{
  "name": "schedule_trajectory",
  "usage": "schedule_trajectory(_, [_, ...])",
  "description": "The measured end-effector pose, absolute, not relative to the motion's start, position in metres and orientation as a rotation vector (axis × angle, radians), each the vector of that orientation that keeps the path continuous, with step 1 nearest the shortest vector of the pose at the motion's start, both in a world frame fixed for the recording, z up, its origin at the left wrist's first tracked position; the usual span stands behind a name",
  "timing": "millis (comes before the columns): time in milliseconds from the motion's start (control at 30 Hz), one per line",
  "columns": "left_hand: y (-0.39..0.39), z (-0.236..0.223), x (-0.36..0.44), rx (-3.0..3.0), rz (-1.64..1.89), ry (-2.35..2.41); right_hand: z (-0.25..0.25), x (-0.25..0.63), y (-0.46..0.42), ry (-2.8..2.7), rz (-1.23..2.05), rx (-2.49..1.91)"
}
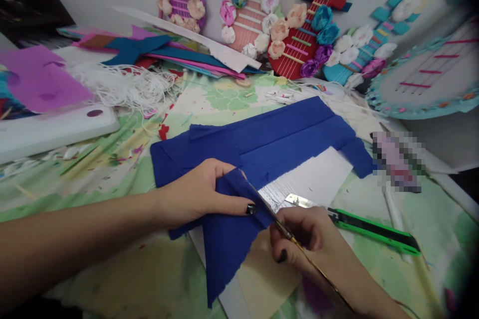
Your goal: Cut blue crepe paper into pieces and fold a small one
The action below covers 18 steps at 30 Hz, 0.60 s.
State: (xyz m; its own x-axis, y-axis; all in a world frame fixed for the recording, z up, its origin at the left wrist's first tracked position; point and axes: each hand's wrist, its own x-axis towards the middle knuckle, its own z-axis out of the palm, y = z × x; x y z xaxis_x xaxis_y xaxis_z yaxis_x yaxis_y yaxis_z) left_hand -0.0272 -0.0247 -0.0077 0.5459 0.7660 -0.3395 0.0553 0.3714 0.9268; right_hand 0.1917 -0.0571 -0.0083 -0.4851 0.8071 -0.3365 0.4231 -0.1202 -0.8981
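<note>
My left hand [209, 192] pinches a flap of blue crepe paper [232, 244] between thumb and fingers, and the flap hangs down in a torn-looking point. My right hand [318, 244] is closed on a pair of scissors [286, 232] with thin gold handles, partly hidden by the fingers. Their blades lie along the edge of the held flap. More blue crepe paper [284, 129] lies folded just beyond both hands. A white sheet [325, 177] shows beneath it. Right behind my right hand lies a green craft knife [377, 232], its blade exposed.
Decorated paper guitars [295, 42] lean along the wall. White string [127, 84] is heaped at the left, beside a white board [56, 129] and purple sheets [45, 77]. Coloured strips [175, 55] lie at the back. Scraps dot the green patterned cloth [123, 259].
</note>
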Motion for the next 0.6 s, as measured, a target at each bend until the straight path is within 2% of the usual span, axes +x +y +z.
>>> schedule_trajectory(600, [-0.0254,-0.0094,-0.0264,1.07,0.567,0.903,-0.0062,0.1857,-0.0566,-1.865,1.537,-1.495])
